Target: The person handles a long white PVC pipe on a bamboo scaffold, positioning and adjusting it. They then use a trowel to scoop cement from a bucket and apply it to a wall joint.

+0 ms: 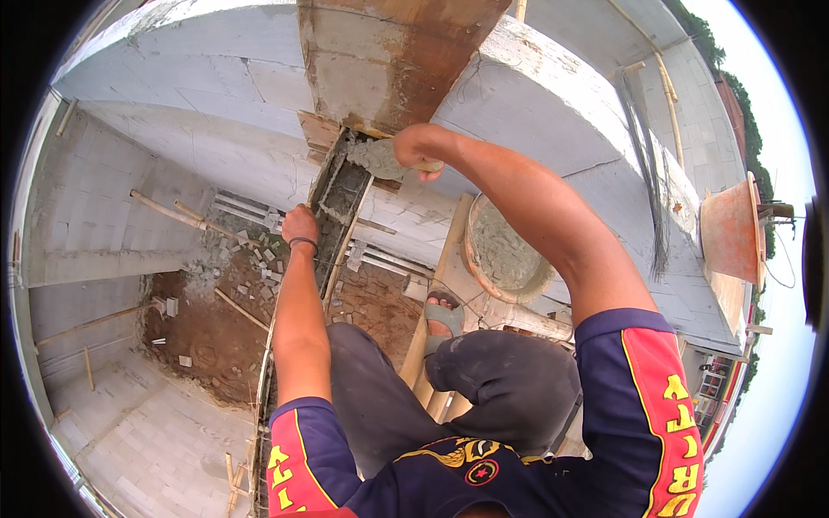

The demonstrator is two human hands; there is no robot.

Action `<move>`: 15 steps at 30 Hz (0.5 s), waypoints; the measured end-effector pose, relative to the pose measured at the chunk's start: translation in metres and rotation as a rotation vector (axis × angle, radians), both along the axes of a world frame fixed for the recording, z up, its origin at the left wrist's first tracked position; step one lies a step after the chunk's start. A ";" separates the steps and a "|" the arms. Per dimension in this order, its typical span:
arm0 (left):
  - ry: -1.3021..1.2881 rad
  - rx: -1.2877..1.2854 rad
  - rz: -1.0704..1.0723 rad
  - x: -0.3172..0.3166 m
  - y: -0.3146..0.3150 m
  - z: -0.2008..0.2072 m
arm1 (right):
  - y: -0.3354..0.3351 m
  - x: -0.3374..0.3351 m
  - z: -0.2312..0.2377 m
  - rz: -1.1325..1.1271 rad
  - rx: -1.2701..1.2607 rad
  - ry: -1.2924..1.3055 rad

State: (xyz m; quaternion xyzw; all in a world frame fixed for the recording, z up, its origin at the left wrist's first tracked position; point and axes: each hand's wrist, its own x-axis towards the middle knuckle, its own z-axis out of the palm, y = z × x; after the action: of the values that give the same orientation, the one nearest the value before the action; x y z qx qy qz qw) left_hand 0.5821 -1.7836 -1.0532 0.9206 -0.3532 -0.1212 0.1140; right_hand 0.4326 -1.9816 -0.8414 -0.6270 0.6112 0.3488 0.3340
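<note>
My right hand is closed round the pale handle of a trowel, most of it hidden by my fingers. Grey wet mortar covers the trowel blade, which lies over the top end of a narrow formwork trough. Inside the trough, rough mortar and thin bars show. My left hand is closed on the trough's left edge, a dark band at the wrist. To the right of the trough stands a round bucket of grey mortar, below my right forearm.
My sandalled foot rests on wooden planks high above a dirt floor strewn with rubble. A stained board rises beyond the trough, between pale block walls. Steel wires and an orange bucket hang at right.
</note>
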 end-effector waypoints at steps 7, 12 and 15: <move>-0.013 -0.027 -0.008 -0.003 -0.001 -0.001 | 0.016 -0.080 0.041 0.205 0.095 -0.314; -0.039 -0.019 -0.013 -0.004 -0.001 0.000 | 0.066 -0.166 0.069 -0.271 0.056 -0.782; -0.029 -0.017 -0.017 -0.004 -0.002 0.000 | 0.092 -0.235 0.097 -0.327 -0.043 -0.789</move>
State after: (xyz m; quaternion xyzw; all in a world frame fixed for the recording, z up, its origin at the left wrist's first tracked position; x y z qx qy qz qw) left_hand 0.5781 -1.7853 -1.0537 0.9183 -0.3635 -0.1057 0.1154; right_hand 0.1978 -1.8896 -0.7445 -0.6141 0.5351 0.0117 0.5800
